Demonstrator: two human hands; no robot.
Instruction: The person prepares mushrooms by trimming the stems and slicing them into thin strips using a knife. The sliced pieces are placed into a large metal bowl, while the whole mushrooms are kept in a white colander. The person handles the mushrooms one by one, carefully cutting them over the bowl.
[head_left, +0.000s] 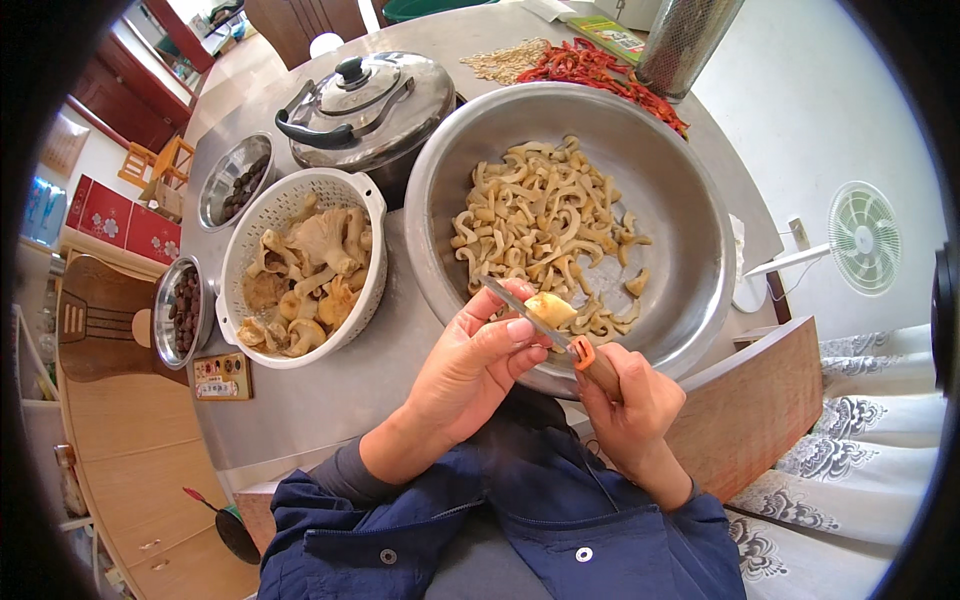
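Note:
In my right hand (637, 397) is the wooden handle of a knife (596, 367) with an orange collar. Its narrow blade points up and left, over the near rim of a wide stainless steel basin (675, 225). My left hand (480, 360) has its thumb against the blade and its fingers curled behind. A pale yellow mushroom piece (551, 309) sits at the blade beside these fingertips; part of the grip on it is hidden. Many curved mushroom slices (532, 210) lie in the basin. Left of it, a white perforated plastic colander (379, 277) holds larger whole mushrooms (322, 247).
A lidded steel pot (367, 105) stands behind the colander. Two steel bowls (206, 315) of dark round items sit at the left edge. Red chilli peppers (577, 67) and pale seeds (506, 61) lie behind the basin. A wooden bench (750, 405) and white fan (864, 238) are at right.

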